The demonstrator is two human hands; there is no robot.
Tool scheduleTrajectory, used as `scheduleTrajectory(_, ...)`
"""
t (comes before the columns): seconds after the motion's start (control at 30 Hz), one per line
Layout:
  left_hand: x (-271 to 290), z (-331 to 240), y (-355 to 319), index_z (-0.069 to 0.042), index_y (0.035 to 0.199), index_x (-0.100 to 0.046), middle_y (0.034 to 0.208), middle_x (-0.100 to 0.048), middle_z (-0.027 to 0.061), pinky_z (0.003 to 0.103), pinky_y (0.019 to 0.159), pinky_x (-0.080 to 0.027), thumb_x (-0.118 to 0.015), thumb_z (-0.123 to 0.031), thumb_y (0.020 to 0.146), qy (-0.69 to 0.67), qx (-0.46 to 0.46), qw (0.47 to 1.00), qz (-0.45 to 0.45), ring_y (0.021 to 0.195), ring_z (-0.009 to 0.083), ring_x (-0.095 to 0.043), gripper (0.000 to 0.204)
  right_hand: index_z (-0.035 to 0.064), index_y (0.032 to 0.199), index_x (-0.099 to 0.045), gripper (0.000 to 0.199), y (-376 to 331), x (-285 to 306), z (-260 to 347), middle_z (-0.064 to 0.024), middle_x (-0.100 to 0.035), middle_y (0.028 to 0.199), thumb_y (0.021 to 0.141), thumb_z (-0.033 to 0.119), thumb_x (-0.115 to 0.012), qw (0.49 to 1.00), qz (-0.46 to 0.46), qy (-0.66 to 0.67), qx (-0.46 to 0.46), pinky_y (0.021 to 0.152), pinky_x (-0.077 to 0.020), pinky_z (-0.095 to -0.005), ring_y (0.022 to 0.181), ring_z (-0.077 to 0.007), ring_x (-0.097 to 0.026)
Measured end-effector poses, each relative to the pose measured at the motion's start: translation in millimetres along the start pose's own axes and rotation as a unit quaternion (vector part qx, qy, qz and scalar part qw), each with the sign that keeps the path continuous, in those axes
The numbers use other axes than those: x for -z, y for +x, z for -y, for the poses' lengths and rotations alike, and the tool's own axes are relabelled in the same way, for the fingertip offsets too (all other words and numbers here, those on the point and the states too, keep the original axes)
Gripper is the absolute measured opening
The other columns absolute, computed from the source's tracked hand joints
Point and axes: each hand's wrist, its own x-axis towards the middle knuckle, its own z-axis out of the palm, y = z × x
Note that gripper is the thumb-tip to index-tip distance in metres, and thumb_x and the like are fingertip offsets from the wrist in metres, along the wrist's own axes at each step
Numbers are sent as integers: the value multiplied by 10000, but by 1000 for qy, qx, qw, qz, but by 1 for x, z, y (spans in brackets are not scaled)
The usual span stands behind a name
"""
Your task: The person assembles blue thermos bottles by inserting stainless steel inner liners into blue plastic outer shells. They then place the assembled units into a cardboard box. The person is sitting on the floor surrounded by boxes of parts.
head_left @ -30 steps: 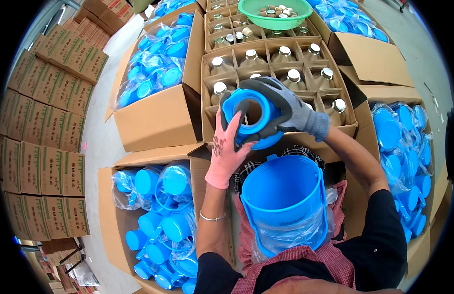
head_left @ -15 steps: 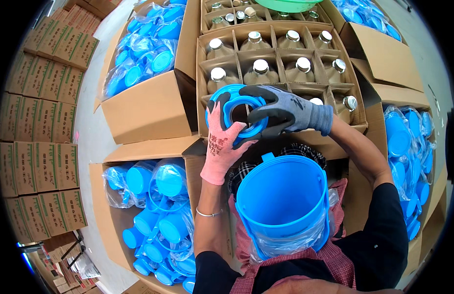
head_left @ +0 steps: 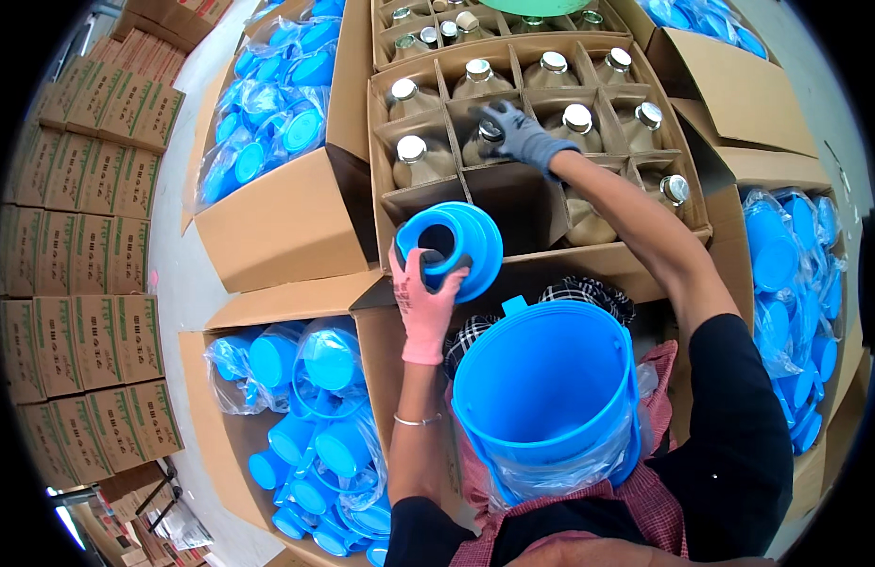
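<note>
My left hand (head_left: 426, 307), in a pink glove with dark fingertips, grips a blue ring-shaped plastic piece (head_left: 483, 248) with a stepped, flared rim and a round opening. The piece is tilted above the near edge of a divided carton (head_left: 541, 248). My right hand (head_left: 524, 134), in a grey glove, reaches into that carton. Its fingers close round the capped neck of a clear bottle (head_left: 481, 151), partly hiding it. Other bottles with silvery-white caps, such as one bottle (head_left: 420, 163), stand in compartments around it. Below my hands is an open blue bucket (head_left: 541, 378), its lower part wrapped in clear plastic.
At left, an open box (head_left: 206, 406) and a farther box (head_left: 277, 236) hold blue plastic parts in clear bags. Bagged blue parts (head_left: 773, 265) fill another box at right. A green basin (head_left: 551, 8) rests on the far carton. Stacked cartons (head_left: 88, 340) line the left side.
My right hand has let go of the blue ring-shaped piece and moved away to a bottle in the carton. The piece, now in my left hand alone, has tilted.
</note>
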Motion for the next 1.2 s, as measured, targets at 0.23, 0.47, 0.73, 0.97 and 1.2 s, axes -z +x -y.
scheduleTrajectory(0.23, -6, -12, -4, -63, 1233, -453, 1250, -435, 177, 439, 984, -396, -815, -219, 657, -30, 63, 997, -28, 1162, 357, -472, 699, 186, 1283, -486, 685, 6, 7, 9, -212, -557, 1090, 675, 285, -786, 999, 37, -21, -17, 890, -460, -461, 1015, -404, -565)
scheduleTrajectory(0.47, 16, -4, -19, -15, 1224, -488, 1212, -529, 146, 392, 1033, -356, -768, -65, 656, -201, 96, 964, -147, 1182, 288, -479, 634, 60, 1277, -509, 582, 8, 163, 132, -130, -527, 1130, 766, 171, -764, 943, -226, 10, 244, 870, -497, -370, 1030, -264, -563)
scheduleTrajectory(0.73, 70, -2, -14, 1, 1293, -473, 1297, -498, 116, 379, 1024, -374, -606, -165, 867, -247, 18, 938, -244, 1194, 231, -471, 476, -4, 1238, -525, 490, 5, 228, 186, -166, -602, 1142, 774, 66, -669, 900, -292, 63, 318, 843, -465, -377, 1027, -302, -579)
scheduleTrajectory(0.97, 88, -26, 14, 7, 1280, -473, 1305, -483, 124, 394, 1044, -344, -615, -107, 827, -308, -7, 915, -260, 1214, 250, -445, 488, 61, 1305, -484, 629, 14, 197, 198, -133, -562, 1159, 772, 247, -760, 909, -287, -6, 303, 881, -469, -384, 1012, -281, -563)
scheduleTrajectory(1.2, 106, -46, 76, 22, 1385, -335, 1399, -396, 155, 388, 1072, -328, -503, -22, 932, 168, -182, 917, -313, 1267, 262, -412, 485, 38, 1287, -464, 804, 23, 164, 206, -164, -569, 1155, 672, 434, -799, 900, -337, 43, 273, 885, -473, -408, 1009, -332, -573)
